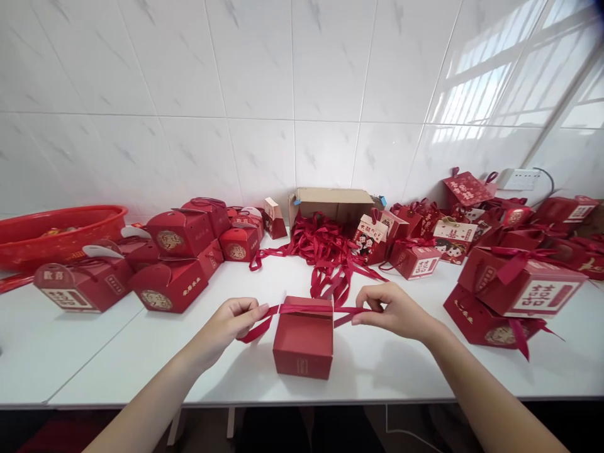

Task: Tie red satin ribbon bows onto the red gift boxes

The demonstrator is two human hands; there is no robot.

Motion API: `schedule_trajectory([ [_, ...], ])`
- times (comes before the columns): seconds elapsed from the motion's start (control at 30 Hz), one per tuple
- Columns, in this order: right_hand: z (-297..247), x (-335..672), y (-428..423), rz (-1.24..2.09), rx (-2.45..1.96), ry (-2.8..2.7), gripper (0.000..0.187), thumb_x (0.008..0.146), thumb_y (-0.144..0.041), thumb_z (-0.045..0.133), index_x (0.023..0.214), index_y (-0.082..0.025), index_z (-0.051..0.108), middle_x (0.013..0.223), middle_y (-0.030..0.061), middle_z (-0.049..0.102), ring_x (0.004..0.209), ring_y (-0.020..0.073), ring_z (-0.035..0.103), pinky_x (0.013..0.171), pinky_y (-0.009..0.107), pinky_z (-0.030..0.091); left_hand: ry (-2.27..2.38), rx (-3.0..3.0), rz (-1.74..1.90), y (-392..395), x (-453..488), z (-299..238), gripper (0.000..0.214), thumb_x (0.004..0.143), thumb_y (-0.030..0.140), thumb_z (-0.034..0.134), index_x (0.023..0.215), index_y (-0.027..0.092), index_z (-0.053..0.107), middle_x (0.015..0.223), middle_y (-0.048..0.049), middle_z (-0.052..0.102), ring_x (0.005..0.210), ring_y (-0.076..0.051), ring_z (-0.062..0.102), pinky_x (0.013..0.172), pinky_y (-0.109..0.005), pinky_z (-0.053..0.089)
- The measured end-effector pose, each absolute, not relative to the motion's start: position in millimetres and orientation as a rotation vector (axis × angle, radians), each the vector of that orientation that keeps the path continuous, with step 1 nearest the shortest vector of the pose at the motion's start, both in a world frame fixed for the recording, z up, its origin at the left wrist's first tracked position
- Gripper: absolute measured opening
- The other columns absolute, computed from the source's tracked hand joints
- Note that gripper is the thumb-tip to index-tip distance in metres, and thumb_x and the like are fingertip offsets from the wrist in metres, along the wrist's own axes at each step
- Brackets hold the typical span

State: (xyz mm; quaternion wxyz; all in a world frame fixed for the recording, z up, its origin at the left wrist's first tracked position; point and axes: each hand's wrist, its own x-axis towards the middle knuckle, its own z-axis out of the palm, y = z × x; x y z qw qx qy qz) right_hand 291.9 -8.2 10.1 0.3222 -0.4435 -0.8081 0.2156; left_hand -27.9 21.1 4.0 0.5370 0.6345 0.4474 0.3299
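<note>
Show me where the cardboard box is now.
In the head view, the cardboard box stands near the tiled wall, just right of centre, beyond the red box between left hand and right hand, with red ribbons spilling from it.

Packing workspace: stacked boxes [182, 234], ribbon heap [321, 242]

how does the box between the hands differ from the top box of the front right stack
The middle box stands on the table; the top box rests on another box. The middle box's near side is mostly plain; the top box shows a white panel. Both are red with ribbon.
</note>
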Motion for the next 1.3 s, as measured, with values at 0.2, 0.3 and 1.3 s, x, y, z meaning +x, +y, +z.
schedule_trajectory([
  [0.2,11.1,288.9,-18.6,0.014,-0.911,-2.322,0.019,0.09,-0.033,0.056,0.081,-0.022,0.07,0.05,-0.0041,0.046,0.047,0.0094,0.039,0.05,0.025,0.029,1.073,1.466,0.802,20.1,-28.6,12.1,0.048,0.077,0.046,0.063,0.052,0.019,0.032,0.05,0.0069,0.025,0.048,-0.007,0.019,0.049,-0.026,0.014],
  [0.3,7.0,291.7,-22.2,-0.466,-0.791,-2.305,0.018,0.09,-0.016,0.053,0.083,-0.023,0.069,0.049,-0.0043,0.045,0.048,0.0098,0.037,0.054,0.028,0.028,1.019,1.403,0.777,23.7,-29.8,11.5,0.047,0.078,0.044,0.064,0.053,0.019,0.032,0.051,0.0072,0.024,0.047,-0.007,0.019,0.048,-0.026,0.013],
  [1.3,-64.4,263.0,-21.1,-0.248,-1.044,-2.061,0.014,0.088,-0.017,0.054,0.098,-0.021,0.063,0.082,0.0069,0.068,0.076,0.0192,0.06,0.071,0.034,0.046,1.383,1.612,0.987,12.3,-23.7,-42.7,0.034,0.08,0.052,0.051,0.069,0.02,0.049,0.07,0.0009,0.051,0.067,-0.016,0.048,0.063,-0.026,0.038],
])
